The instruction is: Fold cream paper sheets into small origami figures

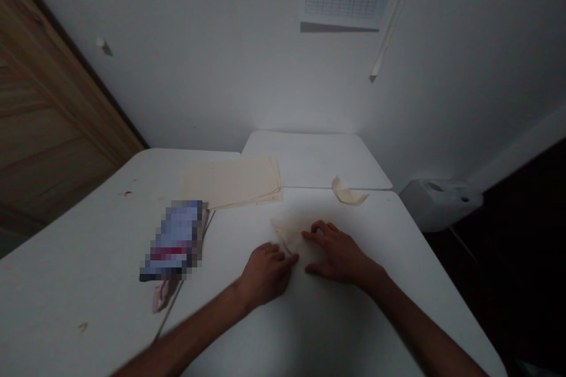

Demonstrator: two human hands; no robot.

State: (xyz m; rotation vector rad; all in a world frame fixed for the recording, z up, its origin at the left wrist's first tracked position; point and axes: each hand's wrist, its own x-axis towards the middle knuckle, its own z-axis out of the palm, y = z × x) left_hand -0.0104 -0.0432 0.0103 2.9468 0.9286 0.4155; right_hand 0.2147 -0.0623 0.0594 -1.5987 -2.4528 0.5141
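Observation:
A small piece of cream paper (292, 237), partly folded, lies flat on the white table between my two hands. My left hand (267, 274) is at its left corner, fingers curled and thumb stretched along the paper's lower edge, holding it down. From the right, my right hand (338, 253) reaches over it, thumb and fingers apart and the index fingertip on or just above the paper. Behind my right hand sits a separate folded cream paper piece (349, 193). The paper's right part is hidden under my right hand.
A stack of cream sheets (239, 179) lies at the back left. Nearer stands a blurred blue item (174, 241) with a pink strap (160, 296) beside the table seam. A white wall (198, 59) closes off the back; a white box-like object (442, 203) is beyond the right edge.

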